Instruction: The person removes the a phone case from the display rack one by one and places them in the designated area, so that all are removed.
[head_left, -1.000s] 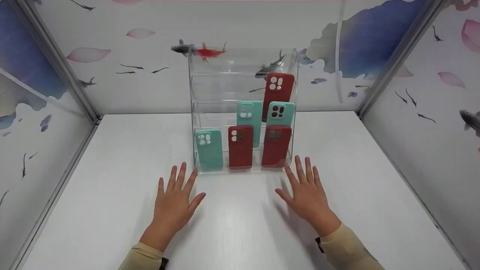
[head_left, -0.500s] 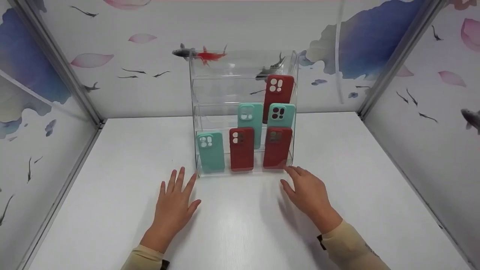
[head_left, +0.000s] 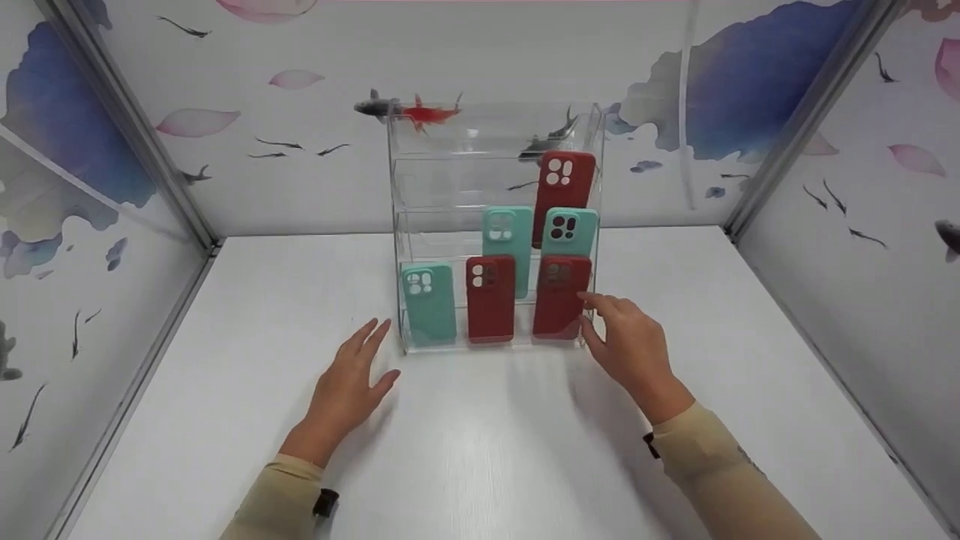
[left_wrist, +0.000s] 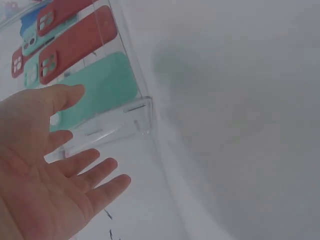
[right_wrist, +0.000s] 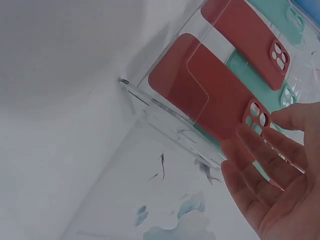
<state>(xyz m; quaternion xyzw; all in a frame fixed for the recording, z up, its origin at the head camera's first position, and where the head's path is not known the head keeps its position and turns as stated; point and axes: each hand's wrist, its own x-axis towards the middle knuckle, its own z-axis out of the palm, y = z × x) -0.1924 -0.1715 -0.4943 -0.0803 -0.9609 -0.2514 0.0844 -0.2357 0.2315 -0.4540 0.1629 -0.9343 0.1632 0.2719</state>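
Note:
A clear acrylic tiered rack (head_left: 439, 180) holds several phone cases with camera cutouts. Its lowest tier bears a teal phone case (head_left: 431, 315) at left, a red phone case (head_left: 491, 307) in the middle and another red phone case (head_left: 561, 307) at right. My right hand (head_left: 634, 349) is at the right-hand case's outer edge, fingers slightly bent. In the right wrist view, thumb and fingers stand spread around that case's camera end, without a plain grip. My left hand (head_left: 341, 390) hovers beside the rack's front left corner, fingers apart, holding nothing, nearest the teal case.
Behind the bottom row stand two more teal cases, one in the middle (head_left: 508, 244) and one at right (head_left: 570, 232), with a red case (head_left: 566, 184) higher up. Patterned walls (head_left: 300, 180) enclose the white table (head_left: 480, 450) at the back and sides.
My right hand has risen from the rack's front right corner to the red case's edge, its fingers bending from a flat spread. My left hand has turned and lifted slightly. The cases keep their places.

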